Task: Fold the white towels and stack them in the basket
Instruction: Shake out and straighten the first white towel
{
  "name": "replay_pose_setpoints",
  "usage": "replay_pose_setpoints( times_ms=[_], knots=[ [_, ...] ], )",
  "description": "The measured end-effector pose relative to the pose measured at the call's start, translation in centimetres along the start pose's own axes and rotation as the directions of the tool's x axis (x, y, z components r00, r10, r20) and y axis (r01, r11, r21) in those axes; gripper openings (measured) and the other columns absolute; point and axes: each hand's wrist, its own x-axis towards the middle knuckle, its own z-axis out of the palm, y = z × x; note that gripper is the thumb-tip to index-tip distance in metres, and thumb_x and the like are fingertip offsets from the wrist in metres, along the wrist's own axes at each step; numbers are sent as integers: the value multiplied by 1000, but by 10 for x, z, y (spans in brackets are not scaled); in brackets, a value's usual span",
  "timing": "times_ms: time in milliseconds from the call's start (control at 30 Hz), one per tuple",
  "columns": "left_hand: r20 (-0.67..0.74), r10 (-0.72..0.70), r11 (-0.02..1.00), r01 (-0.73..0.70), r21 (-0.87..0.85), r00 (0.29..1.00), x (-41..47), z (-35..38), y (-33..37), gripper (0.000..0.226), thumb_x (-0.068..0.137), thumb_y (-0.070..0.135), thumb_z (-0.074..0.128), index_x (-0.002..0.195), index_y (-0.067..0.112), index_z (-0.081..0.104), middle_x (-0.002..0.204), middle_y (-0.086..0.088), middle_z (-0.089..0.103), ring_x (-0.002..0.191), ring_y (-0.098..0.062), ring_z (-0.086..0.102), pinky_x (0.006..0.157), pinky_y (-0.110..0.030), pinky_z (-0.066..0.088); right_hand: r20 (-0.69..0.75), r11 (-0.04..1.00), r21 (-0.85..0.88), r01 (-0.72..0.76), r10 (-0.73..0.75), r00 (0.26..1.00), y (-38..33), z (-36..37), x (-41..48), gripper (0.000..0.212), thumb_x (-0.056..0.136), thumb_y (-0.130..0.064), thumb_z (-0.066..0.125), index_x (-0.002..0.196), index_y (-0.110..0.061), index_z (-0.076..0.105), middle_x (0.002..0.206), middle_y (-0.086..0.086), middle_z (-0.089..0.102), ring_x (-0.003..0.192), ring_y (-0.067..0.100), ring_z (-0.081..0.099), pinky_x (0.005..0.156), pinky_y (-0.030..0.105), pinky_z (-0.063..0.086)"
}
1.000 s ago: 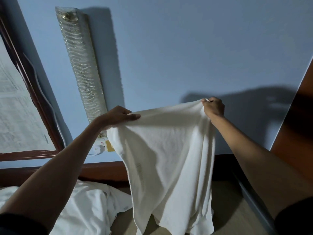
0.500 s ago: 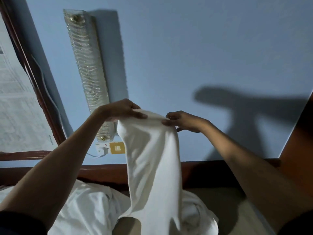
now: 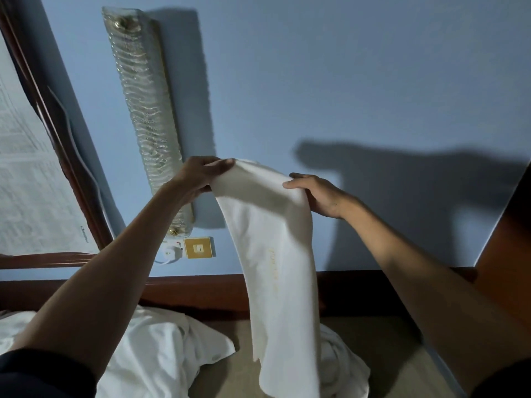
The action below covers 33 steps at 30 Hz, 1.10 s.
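Towel (image 3: 275,254) is held aloft at frame centre, appears doubled lengthwise, and hangs toward 6 o'clock. Left hand (image 3: 201,175) pinches the top edge at its 10 o'clock corner; right hand (image 3: 316,193) grips the 2 o'clock corner.

Recommendation: square both top corners, draw the edge taut, and confirm the side hems align before halving again.

Loose white linen (image 3: 161,349) lies at 7 o'clock. Basket is not in view.

Dim, bluish light from behind and left: a hard shadow (image 3: 402,179) falls rightward across the wall (image 3: 344,67), and the lamp (image 3: 143,116) casts another. Centre sharp; edges bow (wide-angle lens), corners darken, and the towel (image 3: 275,254) reads brightest.
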Motion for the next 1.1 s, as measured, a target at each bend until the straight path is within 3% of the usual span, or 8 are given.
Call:
replay_pose_setpoints(
  times_ms=[133, 233, 300, 467, 567, 700, 900, 1100],
  knots=[
    [0, -55, 985, 54, -167, 999, 7, 3, 7, 24, 96, 22, 71, 104, 0, 70, 83, -4, 73, 76, -15, 69, 65, -25, 59, -5, 1000, 13, 5, -5, 1000, 0, 0, 4, 58, 87, -25, 69, 134, 4, 53, 127, 20, 66, 107, 28, 66, 93, 38, 46],
    [62, -117, 969, 128, -213, 991, 8, 4, 12, 17, 101, 23, 63, 108, 9, 69, 95, -2, 73, 84, -14, 71, 69, -33, 61, -146, 996, -76, 54, -65, 987, 2, -8, 9, 27, 78, -27, 78, 93, -14, 61, 92, 8, 65, 88, 25, 61, 77, 39, 41],
    [47, -140, 979, 145, -140, 989, 9, 4, 11, 21, 99, 31, 66, 113, 16, 69, 103, -1, 71, 92, -17, 68, 75, -36, 59, -228, 979, -187, 88, -130, 965, 4, -16, 11, 41, 70, -33, 85, 78, -23, 46, 78, 1, 46, 74, 18, 46, 69, 35, 31],
    [-219, -28, 997, 11, -79, 975, 18, 8, -4, 36, 79, 34, 88, 96, 3, 78, 86, -8, 69, 78, -21, 66, 79, -41, 61, -266, 961, -268, 70, -144, 953, 10, -29, 17, 34, 88, -49, 74, 92, -17, 64, 92, -9, 61, 87, 7, 57, 78, 24, 41],
    [-285, 53, 997, -38, 61, 957, 26, 19, -6, 35, 87, 39, 80, 84, 5, 75, 74, -4, 60, 69, -19, 57, 69, -38, 56, -253, 934, -346, 86, -181, 950, 14, -27, 20, 63, 86, -63, 62, 90, 0, 63, 83, 0, 52, 79, 13, 48, 77, 31, 35],
    [-67, 125, 962, -105, 251, 990, 19, 43, -1, 31, 103, 31, 61, 75, 17, 62, 70, 0, 60, 59, -6, 56, 58, -26, 41, -295, 918, -352, 185, -297, 908, 15, -25, 19, 57, 90, -54, 58, 86, 3, 52, 78, 3, 36, 74, 17, 33, 72, 34, 23],
    [347, -35, 928, -99, 360, 937, -2, 70, -3, 32, 89, 55, 74, 97, 25, 76, 78, -1, 71, 65, -16, 61, 59, -30, 45, -182, 917, -321, 238, -307, 934, 12, -18, 17, 44, 95, -48, 63, 96, -5, 65, 82, 2, 52, 78, 15, 46, 75, 33, 33],
    [310, 78, 963, -152, 224, 947, -1, 60, -7, 39, 96, 32, 72, 62, 18, 61, 61, 3, 39, 57, -11, 32, 54, -26, 26, -148, 931, -309, 195, -249, 957, 18, -20, 0, 29, 93, -44, 71, 89, -15, 69, 76, -8, 59, 72, 7, 53, 68, 22, 40]
  ],
)
